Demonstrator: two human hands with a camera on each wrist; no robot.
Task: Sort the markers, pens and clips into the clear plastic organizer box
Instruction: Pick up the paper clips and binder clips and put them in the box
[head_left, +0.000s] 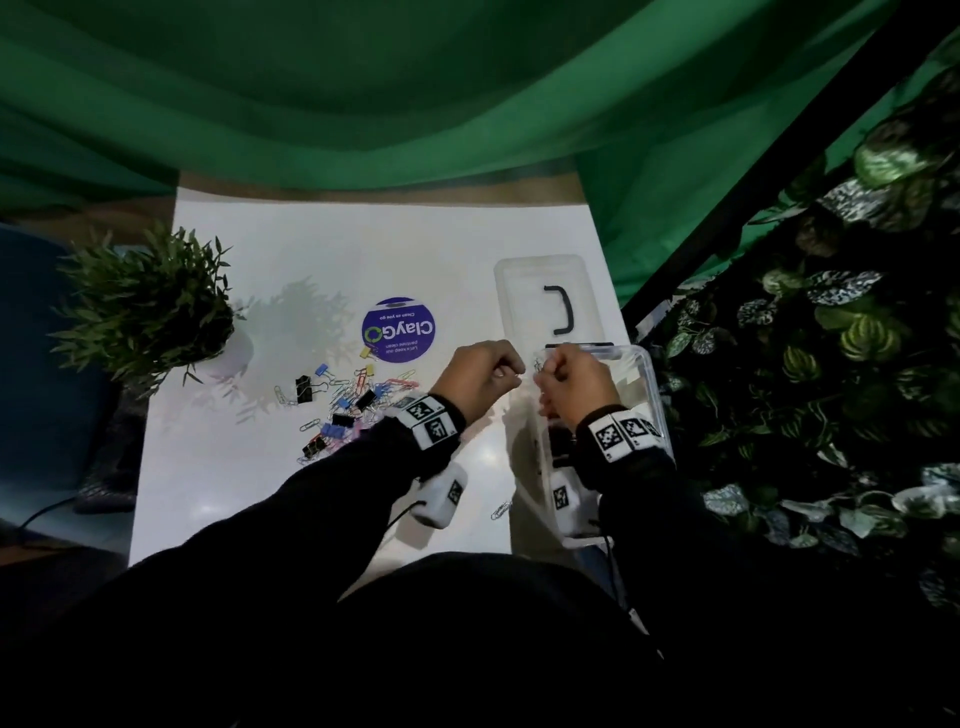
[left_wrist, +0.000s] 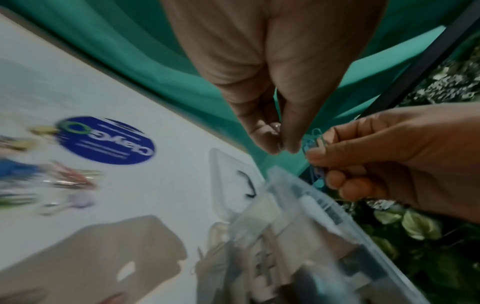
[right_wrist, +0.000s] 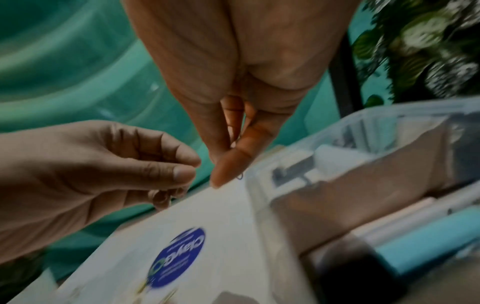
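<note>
The clear organizer box (head_left: 647, 374) stands open at the table's right edge, with markers (right_wrist: 428, 242) lying in it. Both hands hover together over its far left corner. My right hand (head_left: 543, 371) pinches a small tangle of paper clips (left_wrist: 315, 142) between thumb and fingers. My left hand (head_left: 511, 371) has its thumb and fingertips (left_wrist: 283, 149) pressed together right against that tangle, pinching at it. A loose pile of coloured binder clips and paper clips (head_left: 353, 400) lies on the white table left of my left wrist. A single paper clip (head_left: 500, 511) lies near the box's front left corner.
The box's clear lid (head_left: 519, 291) with a black handle lies flat just behind the box. A round purple sticker (head_left: 399, 329) marks the table's middle. A potted plant (head_left: 150, 306) stands at the left edge. A green curtain hangs behind, and a leafy wall (head_left: 831, 364) runs along the right.
</note>
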